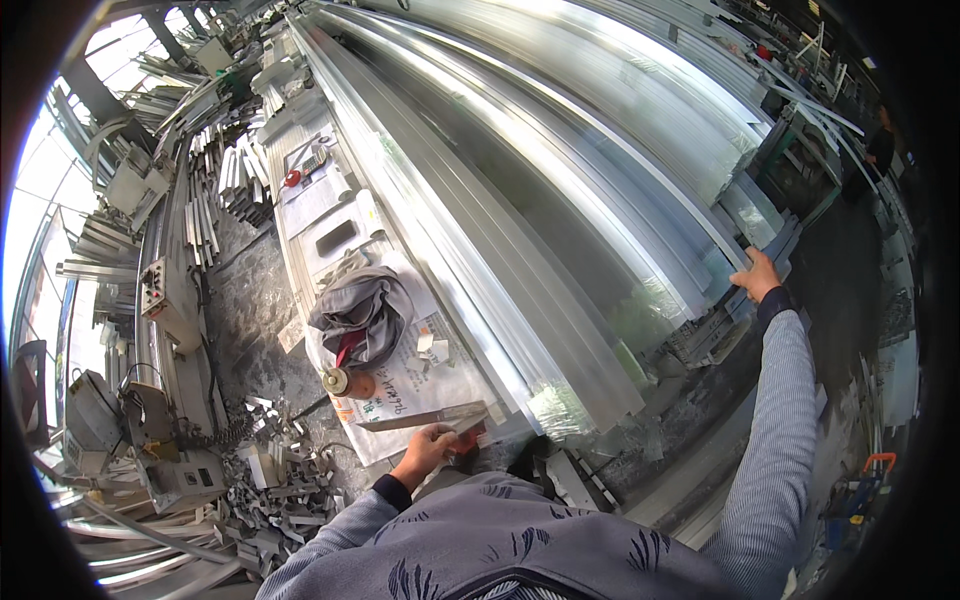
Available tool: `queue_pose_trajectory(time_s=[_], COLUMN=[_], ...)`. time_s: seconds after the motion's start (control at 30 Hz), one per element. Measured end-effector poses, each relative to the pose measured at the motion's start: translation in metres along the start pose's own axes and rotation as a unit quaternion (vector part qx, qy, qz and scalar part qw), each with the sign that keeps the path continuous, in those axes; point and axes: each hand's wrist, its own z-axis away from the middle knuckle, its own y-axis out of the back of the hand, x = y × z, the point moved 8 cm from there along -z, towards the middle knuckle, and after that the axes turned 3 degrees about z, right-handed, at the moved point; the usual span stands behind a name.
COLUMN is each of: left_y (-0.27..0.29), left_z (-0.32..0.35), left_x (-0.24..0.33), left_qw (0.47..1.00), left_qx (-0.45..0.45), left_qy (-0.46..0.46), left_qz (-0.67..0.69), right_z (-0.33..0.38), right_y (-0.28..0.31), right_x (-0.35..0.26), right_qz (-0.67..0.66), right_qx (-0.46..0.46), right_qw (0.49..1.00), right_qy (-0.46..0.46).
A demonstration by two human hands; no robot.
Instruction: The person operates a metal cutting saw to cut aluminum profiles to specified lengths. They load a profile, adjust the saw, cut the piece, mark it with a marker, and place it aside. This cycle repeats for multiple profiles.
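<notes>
At the near end of the paper-covered table, my left hand point(426, 452) is closed on a short metal profile point(400, 420), which lies slantwise over the paper's edge. Something red beside its fingers is too small to make out. Out to the right, my right arm is stretched forward. My right hand point(758, 276) has its fingers wrapped round the near end of a long, thin aluminium profile point(690, 205), at the edge of the stack. A bottle with a round lid point(336, 381) and a crumpled grey cloth point(362, 315) are near my left hand.
Long film-wrapped aluminium profiles point(520, 230) run away from me across the middle. A phone-like dark rectangle point(336, 237) and a red round thing point(292, 178) lie on the table. Left are metal offcuts point(285, 480) and a control box point(165, 295). An orange-handled tool point(880, 462) stands right.
</notes>
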Motion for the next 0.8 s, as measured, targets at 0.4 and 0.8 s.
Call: queue_pose_trajectory(time_s=[0.4, 0.8], left_y=[-0.038, -0.022], left_z=[0.019, 0.022], left_x=[-0.001, -0.034], left_qw=[0.975, 0.945], left_qx=[-0.020, 0.018], left_qy=[-0.063, -0.056], left_qz=[-0.211, -0.320], right_z=[-0.045, -0.011], right_y=[-0.051, -0.078], right_x=[0.071, 0.167], right_qz=[0.022, -0.120], right_qx=[0.045, 0.050], right_qw=[0.998, 0.991], right_qy=[0.048, -0.019])
